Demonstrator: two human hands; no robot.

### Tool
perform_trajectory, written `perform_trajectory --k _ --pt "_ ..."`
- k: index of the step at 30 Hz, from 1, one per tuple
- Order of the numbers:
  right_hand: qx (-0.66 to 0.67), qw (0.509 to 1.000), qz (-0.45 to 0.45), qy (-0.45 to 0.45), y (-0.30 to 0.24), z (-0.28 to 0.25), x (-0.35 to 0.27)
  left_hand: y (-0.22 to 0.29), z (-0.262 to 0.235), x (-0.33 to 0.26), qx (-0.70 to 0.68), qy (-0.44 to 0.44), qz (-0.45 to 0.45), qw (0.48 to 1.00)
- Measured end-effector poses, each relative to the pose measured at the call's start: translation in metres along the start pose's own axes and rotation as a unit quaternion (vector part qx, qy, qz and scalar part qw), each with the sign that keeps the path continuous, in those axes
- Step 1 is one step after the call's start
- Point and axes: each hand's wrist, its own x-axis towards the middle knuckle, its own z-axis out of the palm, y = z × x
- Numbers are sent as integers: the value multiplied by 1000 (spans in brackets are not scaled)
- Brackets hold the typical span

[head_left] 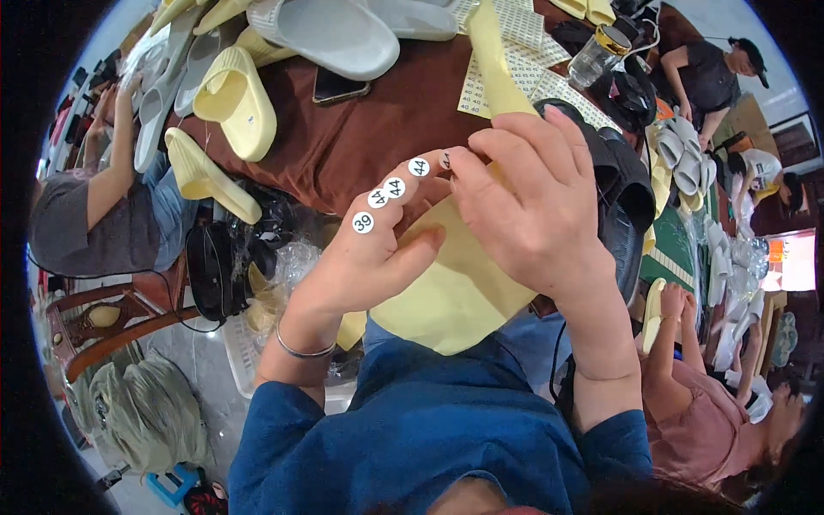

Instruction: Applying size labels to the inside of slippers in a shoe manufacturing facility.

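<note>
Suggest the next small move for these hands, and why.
Probably have the right hand lift the end sticker off the left hand: the two hands meet at that sticker, while the other stickers sit farther back toward the knuckle.

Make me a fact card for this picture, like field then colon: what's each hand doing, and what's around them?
Left hand: index finger out, five round white stickers along it
Right hand: fingers at that finger's tip, by the last sticker
Under the hands: broad pale yellow piece; grip unclear
Left wrist: thin bracelet
Table cover: brown cloth
Beyond the hands: yellow slippers, grey slippers, phone, printed sheets
Nearby: other people
</note>
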Motion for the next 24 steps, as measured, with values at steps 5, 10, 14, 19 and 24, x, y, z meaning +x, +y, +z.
perform_trajectory --k 5,10,14,19,24 --pt "59 998 -4 3 7 1 0 -3 -68 -26 50 25 -40 998" --pt "35 998 -13 -45 16 -15 -8 -19 -151 -100 27 303 23 952" --pt "82 994 -17 -69 9 3 -19 -105 -185 -214 77 464 -81 879" --pt "87 993 -20 -80 10 2 -22 -225 -122 -321 140 476 -248 832" --pt "125 989 -12 -80 5 3 -17 -312 -59 -468 266 433 -423 750"
